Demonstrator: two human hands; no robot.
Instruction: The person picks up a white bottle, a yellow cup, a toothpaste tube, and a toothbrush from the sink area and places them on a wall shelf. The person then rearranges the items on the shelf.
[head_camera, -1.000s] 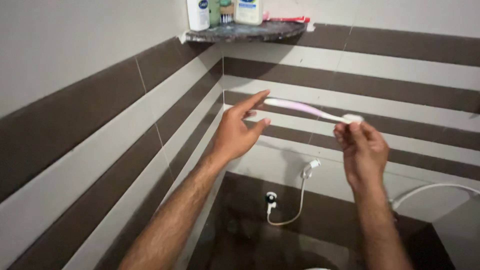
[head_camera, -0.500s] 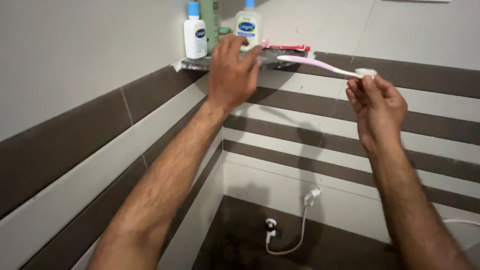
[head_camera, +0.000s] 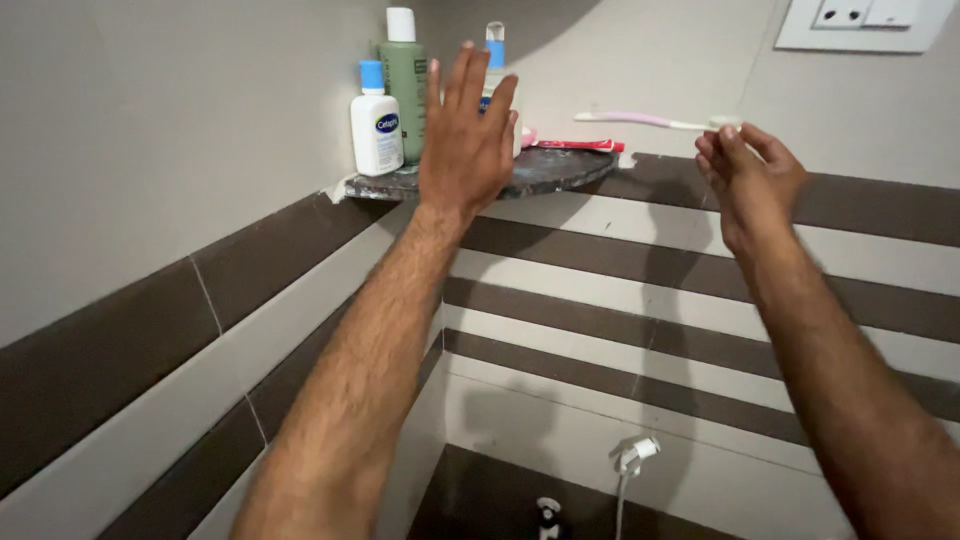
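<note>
Mid-reach: left hand (head_camera: 466, 140) spread open, empty, raised before the dark stone corner shelf (head_camera: 560, 168) and its bottles. Right hand (head_camera: 750, 175) pinching the brush end of a pink-and-white plastic toothbrush (head_camera: 640, 121), held level beside the shelf. Likely next: closing on a bottle, needing a steady grasp.

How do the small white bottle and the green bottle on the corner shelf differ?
The small white bottle is short with a blue cap; the green bottle is taller with a white cap. The white bottle stands nearer the shelf's left edge, fully visible; the green one stands behind it, partly hidden by the left hand. Both stand upright on the corner shelf.
</note>
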